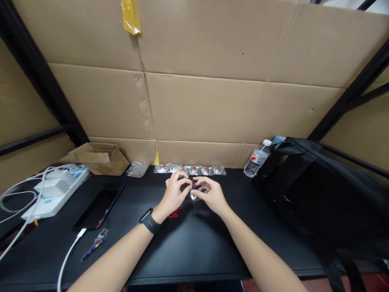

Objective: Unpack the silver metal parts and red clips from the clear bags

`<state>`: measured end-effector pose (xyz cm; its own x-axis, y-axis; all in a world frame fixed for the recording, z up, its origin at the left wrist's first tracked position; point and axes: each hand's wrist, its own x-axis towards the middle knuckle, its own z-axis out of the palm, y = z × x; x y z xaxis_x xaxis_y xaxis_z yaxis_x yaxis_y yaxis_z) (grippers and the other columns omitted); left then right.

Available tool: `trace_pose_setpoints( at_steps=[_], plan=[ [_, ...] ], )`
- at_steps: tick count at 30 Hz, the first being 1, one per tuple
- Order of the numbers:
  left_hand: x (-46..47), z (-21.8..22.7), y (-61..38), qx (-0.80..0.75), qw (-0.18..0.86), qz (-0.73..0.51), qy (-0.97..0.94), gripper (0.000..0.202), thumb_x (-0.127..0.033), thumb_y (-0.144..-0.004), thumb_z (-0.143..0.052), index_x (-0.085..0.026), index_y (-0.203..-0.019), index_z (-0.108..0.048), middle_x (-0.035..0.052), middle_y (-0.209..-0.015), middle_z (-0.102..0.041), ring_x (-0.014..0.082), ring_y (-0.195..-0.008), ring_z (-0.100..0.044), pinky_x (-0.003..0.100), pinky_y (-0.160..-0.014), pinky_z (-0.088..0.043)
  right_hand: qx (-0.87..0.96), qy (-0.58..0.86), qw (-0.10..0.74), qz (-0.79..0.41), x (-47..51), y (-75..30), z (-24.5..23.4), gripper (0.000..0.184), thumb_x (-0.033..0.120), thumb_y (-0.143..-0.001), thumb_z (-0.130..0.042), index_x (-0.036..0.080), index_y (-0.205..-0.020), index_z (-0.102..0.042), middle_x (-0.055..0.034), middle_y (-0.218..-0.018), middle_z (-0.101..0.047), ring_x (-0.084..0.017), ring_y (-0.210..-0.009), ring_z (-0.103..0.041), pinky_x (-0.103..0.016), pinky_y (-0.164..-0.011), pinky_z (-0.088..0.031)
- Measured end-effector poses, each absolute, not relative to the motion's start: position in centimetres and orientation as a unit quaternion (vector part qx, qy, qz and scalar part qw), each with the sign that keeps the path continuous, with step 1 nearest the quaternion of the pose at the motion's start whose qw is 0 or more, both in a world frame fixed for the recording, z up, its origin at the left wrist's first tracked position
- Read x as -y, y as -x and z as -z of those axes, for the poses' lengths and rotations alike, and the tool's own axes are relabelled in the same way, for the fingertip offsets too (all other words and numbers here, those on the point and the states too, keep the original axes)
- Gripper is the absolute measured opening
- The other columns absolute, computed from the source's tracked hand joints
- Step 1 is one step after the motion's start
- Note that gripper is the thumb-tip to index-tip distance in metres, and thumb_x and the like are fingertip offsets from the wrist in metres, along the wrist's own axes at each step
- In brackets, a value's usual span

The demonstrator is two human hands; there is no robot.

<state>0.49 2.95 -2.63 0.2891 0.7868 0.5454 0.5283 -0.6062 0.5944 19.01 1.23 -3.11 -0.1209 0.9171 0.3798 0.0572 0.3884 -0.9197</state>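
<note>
A small round shiny metal piece [195, 197] is held between my two hands above the black table. My right hand [212, 194] is closed on it, thumb against the near side and fingers behind. The fingers of my left hand [175, 192] pinch at its upper left edge, where a bit of red shows; exactly what they grip is too small to tell. Some red cord [175, 212] lies on the table below my left wrist. Just beyond the hands, a row of several clear packets [194, 170] holds round silvery pieces with red parts.
At the left are a power strip [57, 194] with white cables, a phone or tablet [99, 206], a keychain [96, 244] and an open cardboard box [100, 158]. Clear plastic bags [137, 169] lie beside the box. At the right stand a water bottle [257, 159] and a black backpack [319, 198].
</note>
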Motion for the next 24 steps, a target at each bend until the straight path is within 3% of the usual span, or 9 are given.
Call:
trace_pose_setpoints(
  at_steps=[4,7,11,18,21,24],
  plan=[
    [-3.5,3.1,-0.6,-0.4,0.187,-0.441,-0.781,0.005,-0.026,-0.09,-0.066,-0.025,-0.089,-0.071,0.0046,-0.108,-0.061,0.0229,-0.11,-0.057,0.04,-0.097,-0.042,0.602,0.372,0.547,-0.447,-1.5,-18.9,3.4,0.032,0.034,-0.067,-0.088,0.019,-0.085,-0.067,-0.01,-0.118,-0.069,-0.024,-0.094,-0.071,-0.036,-0.081,-0.058],
    [-3.6,3.0,-0.4,-0.398,0.192,-0.459,-0.771,0.005,-0.026,-0.089,-0.067,-0.025,-0.09,-0.072,0.0047,-0.108,-0.06,0.0218,-0.107,-0.059,0.038,-0.097,-0.044,0.604,0.37,0.538,-0.457,-1.6,-19.0,3.3,0.026,0.039,-0.076,-0.081,0.019,-0.088,-0.069,-0.009,-0.117,-0.066,-0.022,-0.095,-0.071,-0.034,-0.08,-0.058],
    [-3.5,2.7,-0.2,-0.391,0.187,-0.468,-0.77,0.007,-0.029,-0.09,-0.068,-0.025,-0.09,-0.073,0.0051,-0.106,-0.061,0.0218,-0.108,-0.059,0.038,-0.097,-0.044,0.664,0.387,0.503,-0.394,-1.4,-19.2,3.1,0.022,0.042,-0.088,-0.068,0.02,-0.089,-0.071,-0.0082,-0.115,-0.062,-0.018,-0.09,-0.067,-0.028,-0.07,-0.057],
    [-3.5,2.4,-0.2,-0.36,0.195,-0.447,-0.796,0.008,-0.028,-0.09,-0.066,-0.024,-0.088,-0.073,0.005,-0.103,-0.063,0.0211,-0.104,-0.059,0.036,-0.096,-0.045,0.704,0.404,0.472,-0.344,-1.2,-19.5,2.7,0.021,0.04,-0.093,-0.062,0.021,-0.086,-0.068,-0.0071,-0.115,-0.059,-0.016,-0.088,-0.064,-0.027,-0.067,-0.054],
    [-3.3,1.8,-0.1,-0.354,0.214,-0.494,-0.765,0.01,-0.028,-0.093,-0.06,-0.023,-0.095,-0.069,0.0058,-0.106,-0.062,0.0208,-0.106,-0.058,0.036,-0.098,-0.044,0.727,0.434,0.443,-0.294,-1.2,-19.6,2.7,0.016,0.035,-0.093,-0.06,0.022,-0.087,-0.068,-0.0067,-0.116,-0.058,-0.018,-0.093,-0.063,-0.031,-0.073,-0.054],
    [-3.1,1.4,0.0,-0.351,0.222,-0.49,-0.766,0.013,-0.029,-0.095,-0.058,-0.023,-0.101,-0.067,0.0064,-0.109,-0.062,0.0216,-0.11,-0.057,0.037,-0.099,-0.043,0.744,0.484,0.405,-0.221,-1.4,-19.9,3.0,0.013,0.03,-0.091,-0.062,0.023,-0.084,-0.07,-0.0069,-0.116,-0.059,-0.024,-0.11,-0.056,-0.039,-0.09,-0.05]
  ],
)
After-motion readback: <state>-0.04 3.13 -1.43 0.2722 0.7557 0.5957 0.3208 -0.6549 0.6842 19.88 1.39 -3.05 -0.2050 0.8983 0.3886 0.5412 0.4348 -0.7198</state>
